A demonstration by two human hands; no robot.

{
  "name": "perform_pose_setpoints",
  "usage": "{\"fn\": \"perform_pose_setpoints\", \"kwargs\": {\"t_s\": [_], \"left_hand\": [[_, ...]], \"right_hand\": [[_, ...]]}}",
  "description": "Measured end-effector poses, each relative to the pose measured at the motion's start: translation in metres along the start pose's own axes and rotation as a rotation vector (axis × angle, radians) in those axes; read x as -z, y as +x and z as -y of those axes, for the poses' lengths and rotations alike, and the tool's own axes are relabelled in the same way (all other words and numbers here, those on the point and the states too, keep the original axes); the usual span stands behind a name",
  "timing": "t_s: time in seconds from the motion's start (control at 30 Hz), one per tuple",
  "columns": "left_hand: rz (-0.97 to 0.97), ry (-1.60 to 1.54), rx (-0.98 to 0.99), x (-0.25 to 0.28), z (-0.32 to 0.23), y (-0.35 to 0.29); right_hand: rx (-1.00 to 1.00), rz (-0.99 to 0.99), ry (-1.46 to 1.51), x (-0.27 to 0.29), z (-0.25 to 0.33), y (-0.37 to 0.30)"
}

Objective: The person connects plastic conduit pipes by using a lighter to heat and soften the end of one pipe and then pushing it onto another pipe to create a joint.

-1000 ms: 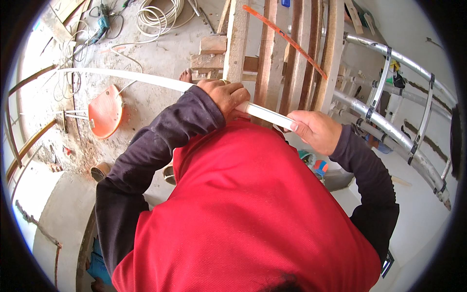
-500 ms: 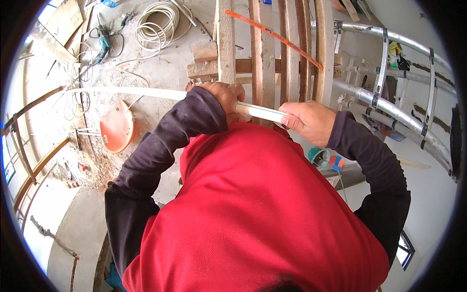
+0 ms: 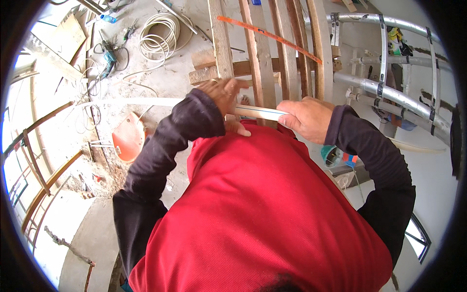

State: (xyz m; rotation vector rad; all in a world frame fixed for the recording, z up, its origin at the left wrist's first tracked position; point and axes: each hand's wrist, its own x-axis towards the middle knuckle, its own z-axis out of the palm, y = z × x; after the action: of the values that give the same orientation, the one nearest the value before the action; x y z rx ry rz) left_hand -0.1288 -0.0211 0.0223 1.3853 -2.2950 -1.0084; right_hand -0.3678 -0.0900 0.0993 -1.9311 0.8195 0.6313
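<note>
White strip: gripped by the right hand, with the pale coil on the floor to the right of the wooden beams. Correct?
One error: the pale coil lies on the floor to the left of the wooden beams, as the head view shows. The white strip is gripped by the right hand, as you said.

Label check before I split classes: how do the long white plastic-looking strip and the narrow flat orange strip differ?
Pose: the long white plastic-looking strip is gripped in the right hand; the narrow flat orange strip lies across wooden beams.
Length: the white strip looks longer than the orange strip.
Both are slender.
</note>
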Motion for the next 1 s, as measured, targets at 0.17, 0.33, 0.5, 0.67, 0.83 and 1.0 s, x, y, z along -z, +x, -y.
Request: {"fn": "perform_pose_setpoints", "kwargs": {"t_s": [0.17, 0.33, 0.5, 0.67, 0.83, 1.0], "left_hand": [[-0.017, -1.067, -0.461, 0.053, -0.064, -0.027], [-0.016, -1.405, -0.979, 0.046, -0.132, -0.028], [0.14, -1.465, -1.068, 0.069, -0.134, -0.022], [0.148, -1.433, -1.131, 0.065, -0.134, -0.029], [0.166, -1.41, -1.169, 0.065, -0.136, -0.031], [0.166, -1.372, -1.192, 0.064, -0.139, -0.037]], "right_hand": [[0.056, -0.009, 0.009, -0.006, -0.007, 0.0], [0.023, 0.037, 0.055, -0.005, -0.003, -0.003], [-0.008, 0.04, 0.049, -0.011, -0.005, -0.001], [0.017, 0.037, 0.045, -0.01, -0.007, 0.002], [0.055, -0.01, 0.007, -0.014, -0.014, 0.001], [0.027, 0.013, 0.011, -0.009, -0.008, 0.003]]}}
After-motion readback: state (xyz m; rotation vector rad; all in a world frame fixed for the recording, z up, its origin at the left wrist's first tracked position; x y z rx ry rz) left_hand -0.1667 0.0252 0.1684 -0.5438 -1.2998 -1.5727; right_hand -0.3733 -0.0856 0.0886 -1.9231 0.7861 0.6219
